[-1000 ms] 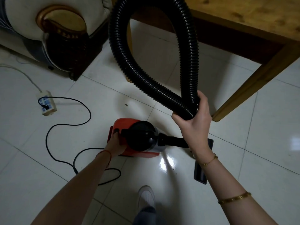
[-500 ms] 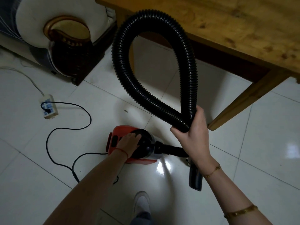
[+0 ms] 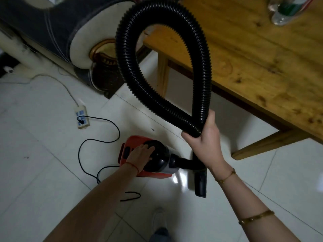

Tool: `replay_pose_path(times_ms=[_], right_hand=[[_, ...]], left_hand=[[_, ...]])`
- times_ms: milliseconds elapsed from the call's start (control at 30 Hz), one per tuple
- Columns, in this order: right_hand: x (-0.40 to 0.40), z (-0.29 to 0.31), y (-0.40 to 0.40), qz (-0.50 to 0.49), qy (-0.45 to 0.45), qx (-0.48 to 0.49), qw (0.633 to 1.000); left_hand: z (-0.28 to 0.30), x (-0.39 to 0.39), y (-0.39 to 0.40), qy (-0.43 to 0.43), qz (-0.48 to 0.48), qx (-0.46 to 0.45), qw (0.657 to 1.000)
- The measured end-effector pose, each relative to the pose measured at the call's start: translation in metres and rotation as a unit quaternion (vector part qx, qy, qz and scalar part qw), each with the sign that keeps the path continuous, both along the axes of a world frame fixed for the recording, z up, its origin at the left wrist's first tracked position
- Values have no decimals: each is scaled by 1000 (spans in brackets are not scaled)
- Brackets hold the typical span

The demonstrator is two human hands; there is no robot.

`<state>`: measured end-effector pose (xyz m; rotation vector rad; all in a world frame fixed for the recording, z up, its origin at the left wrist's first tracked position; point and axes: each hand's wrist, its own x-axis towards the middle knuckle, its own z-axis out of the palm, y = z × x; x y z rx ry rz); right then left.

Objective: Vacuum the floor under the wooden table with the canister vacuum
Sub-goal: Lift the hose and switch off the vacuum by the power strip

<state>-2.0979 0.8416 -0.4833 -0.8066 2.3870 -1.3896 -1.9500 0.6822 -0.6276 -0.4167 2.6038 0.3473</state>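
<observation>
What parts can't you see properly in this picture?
Head view only:
- Floor nozzle: its middle hidden behind the right hand.
- Bottle on the wooden table: cut off by the top edge.
- Vacuum buttons: partly covered by the left hand.

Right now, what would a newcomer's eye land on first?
The black ribbed hose, looped high at centre and gripped by the right hand beside the wooden table. Below, the left hand rests on the red canister vacuum on the white tiled floor.
</observation>
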Motion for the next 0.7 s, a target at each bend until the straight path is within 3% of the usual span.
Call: replay_pose_path(times_ms=[267,700], right_hand=[[-28,27,-80,1,-5,-14,1000],[-65,-52,-148,-61,-17,19,998]], left_hand=[[36,-26,-64,-21,42,22,999],[-37,-84,-121,-77,54,15,995]])
